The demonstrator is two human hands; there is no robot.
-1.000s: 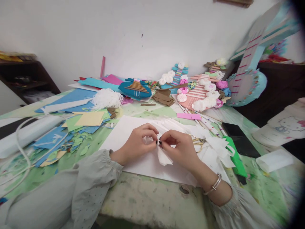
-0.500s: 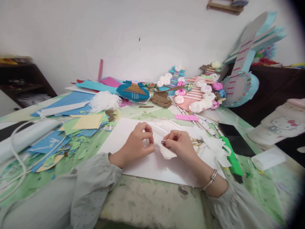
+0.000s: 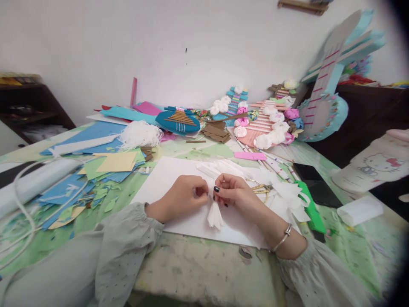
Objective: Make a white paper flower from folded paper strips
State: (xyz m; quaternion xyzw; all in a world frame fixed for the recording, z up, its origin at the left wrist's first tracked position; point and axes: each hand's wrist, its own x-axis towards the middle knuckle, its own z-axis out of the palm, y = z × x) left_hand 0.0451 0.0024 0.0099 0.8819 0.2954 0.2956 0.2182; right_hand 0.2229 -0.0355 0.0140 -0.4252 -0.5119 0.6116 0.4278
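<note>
The right hand (image 3: 235, 192) is pinching the white paper (image 3: 215, 216), now pointing downward; the left hand (image 3: 180, 196) is rejoining for two-handed work, its hold unclear.

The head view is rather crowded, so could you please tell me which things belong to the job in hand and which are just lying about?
In the work:
- gathered white paper at the fingertips of the right hand, left hand alongside
- white sheet beneath
- perhaps the scissors

Seemingly just lying about:
- phone
- cartoon-printed bottle
- white string bundle
- yellow paper
</note>
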